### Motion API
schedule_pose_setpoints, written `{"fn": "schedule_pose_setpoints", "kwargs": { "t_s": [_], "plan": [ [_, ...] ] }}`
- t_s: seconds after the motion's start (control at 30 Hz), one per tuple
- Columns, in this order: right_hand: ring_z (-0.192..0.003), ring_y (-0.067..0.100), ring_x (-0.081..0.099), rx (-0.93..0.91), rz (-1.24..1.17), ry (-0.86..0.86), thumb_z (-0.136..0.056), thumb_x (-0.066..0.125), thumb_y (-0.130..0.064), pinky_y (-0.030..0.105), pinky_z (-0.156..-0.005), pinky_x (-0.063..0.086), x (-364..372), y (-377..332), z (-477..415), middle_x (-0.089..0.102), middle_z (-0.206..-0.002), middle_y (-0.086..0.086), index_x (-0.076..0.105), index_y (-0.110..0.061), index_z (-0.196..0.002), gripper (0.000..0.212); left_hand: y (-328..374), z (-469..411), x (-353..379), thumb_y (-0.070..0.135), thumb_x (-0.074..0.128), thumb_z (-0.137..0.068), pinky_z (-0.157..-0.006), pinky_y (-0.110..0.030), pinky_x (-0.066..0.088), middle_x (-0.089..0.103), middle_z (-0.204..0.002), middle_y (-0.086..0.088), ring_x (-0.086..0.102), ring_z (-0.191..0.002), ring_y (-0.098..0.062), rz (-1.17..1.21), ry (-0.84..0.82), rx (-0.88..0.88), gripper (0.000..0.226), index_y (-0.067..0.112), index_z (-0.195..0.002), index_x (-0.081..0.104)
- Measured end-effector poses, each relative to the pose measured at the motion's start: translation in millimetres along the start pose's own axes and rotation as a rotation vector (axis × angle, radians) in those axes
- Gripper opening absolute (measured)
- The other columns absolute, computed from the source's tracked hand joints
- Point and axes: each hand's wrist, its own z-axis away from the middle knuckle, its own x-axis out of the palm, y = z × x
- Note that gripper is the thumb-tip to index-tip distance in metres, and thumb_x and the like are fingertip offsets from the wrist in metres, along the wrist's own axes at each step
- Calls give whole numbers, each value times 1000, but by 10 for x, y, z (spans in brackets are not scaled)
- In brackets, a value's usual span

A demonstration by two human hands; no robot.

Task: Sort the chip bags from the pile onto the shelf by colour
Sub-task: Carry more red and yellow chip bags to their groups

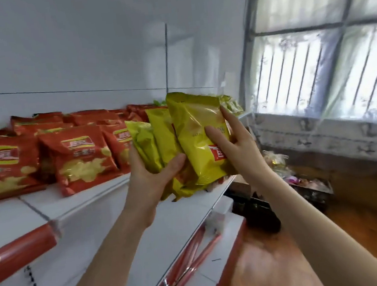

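Shelf: white metal, top tier, with a red strip along its front edge at the left end. A lower tier shows beneath it.

Window: barred and covered with clear film, on the wall beyond the shelf's right end.

Red chip bags: many, in rows. They fill the shelf's left and middle from the back edge to near the front, and most lean backward.

Floor clutter: a dark crate with mixed packets, below the window past the shelf's right end. It is too blurred to itemise.

Yellow chip bags: three, held upright and fanned together over the shelf's front edge near its right end, just beside the last red bags. Whether their bottoms rest on the shelf cannot be told.

Left hand: curled round the lower part of the two leftmost yellow bags, with the thumb across their front.

Right hand: grips the frontmost yellow bag, with the thumb pressed on its face and the fingers behind its right edge.

Pale green bags: a few at the shelf's back right corner, partly hidden behind the yellow ones.
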Motion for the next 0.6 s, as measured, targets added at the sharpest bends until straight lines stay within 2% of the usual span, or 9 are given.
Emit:
{"fn": "schedule_pose_setpoints", "kwargs": {
  "t_s": [0.07, 0.13, 0.2, 0.27, 0.33, 0.4, 0.5, 0.6],
  "plan": [
    [-114, 16, 57, 35, 60, 91, -78, 62, -53, 42, -97, 48, -330, 274, -68, 52, -135, -3, 32, -35, -142, 73, -299, -172, 333, 37, 84, -51, -78, -34, 56, 61, -124, 8, 62, -110, -15, 25, -68, -56, 94, 36, -133, 38],
    [-113, 15, 57, 63, 119, 160, -82, 63, -48, 42, -97, 47, -623, 548, -156, 53, -131, -6, 32, -33, -142, 69, -593, -347, 642, 46, 87, -51, -85, -41, 55, 59, -126, 11, 60, -113, -17, 60, -121, -128, 98, 40, -134, 36],
    [-112, 13, 57, 82, 170, 204, -82, 62, -45, 41, -97, 48, -849, 821, -275, 52, -126, -10, 32, -34, -142, 68, -868, -544, 927, 61, 85, -41, -91, -46, 52, 57, -128, 13, 59, -114, -16, 83, -176, -199, 110, 42, -136, 33],
    [-112, 12, 56, 84, 208, 244, -79, 62, -48, 39, -96, 48, -1040, 1109, -432, 52, -126, -9, 32, -34, -141, 71, -1150, -769, 1221, 67, 83, -35, -91, -45, 52, 54, -127, 14, 57, -114, -15, 93, -218, -241, 121, 40, -139, 28],
    [-109, 7, 56, 91, 237, 267, -82, 62, -43, 26, -92, 49, -1219, 1411, -626, 52, -126, -9, 32, -32, -142, 68, -1454, -1017, 1526, 55, 83, -46, -90, -42, 52, 53, -124, 12, 58, -110, -13, 111, -242, -277, 109, 35, -137, 27],
    [-101, -1, 55, 121, 242, 274, -86, 59, -40, 15, -85, 48, -1396, 1669, -862, 50, -119, -16, 30, -33, -143, 64, -1763, -1312, 1772, 40, 80, -47, -86, -42, 54, 55, -121, 11, 60, -105, -12, 127, -269, -309, 98, 35, -131, 30],
    [-99, -5, 55, 194, 179, 278, -94, 46, -39, 18, -87, 49, -1740, 2006, -1291, 49, -115, -23, 30, -36, -143, 52, -2208, -1841, 2112, 33, 93, -48, -89, -48, 53, 59, -121, 9, 62, -108, -19, 173, -332, -357, 99, 35, -129, 36],
    [-96, -12, 54, 200, 174, 310, -98, 37, -35, 9, -81, 47, -2108, 2310, -1667, 50, -115, -24, 31, -36, -142, 44, -2568, -2299, 2519, 25, 85, -49, -89, -48, 53, 63, -115, 6, 64, -106, -23, 260, -399, -398, 91, 34, -127, 39]
  ]
}}
